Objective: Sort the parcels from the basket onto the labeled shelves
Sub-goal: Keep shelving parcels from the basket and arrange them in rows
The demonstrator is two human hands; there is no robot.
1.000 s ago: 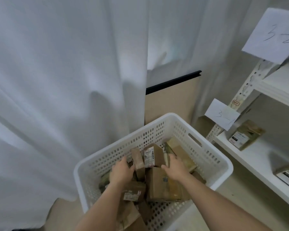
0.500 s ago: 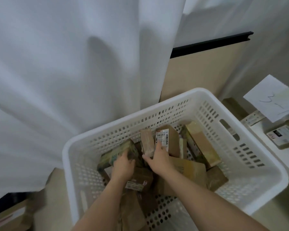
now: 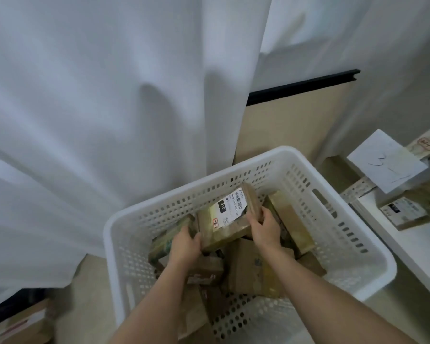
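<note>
Both hands grip one brown parcel [image 3: 227, 220] above the heap in the white basket [image 3: 372, 269]: left hand [image 3: 184, 247] curled on its near-left corner, right hand [image 3: 265, 228] clasping its right edge (white label up, reading "010"). Beyond, a shelf [image 3: 407, 242] carries another parcel [image 3: 412, 211].

Not much to see of the person, honestly: just two bare forearms with no sleeves in view, ending in a bare left hand [image 3: 184, 247] and a bare right hand [image 3: 266, 229]. No watch, rings, gloves or wristbands on either.
</note>
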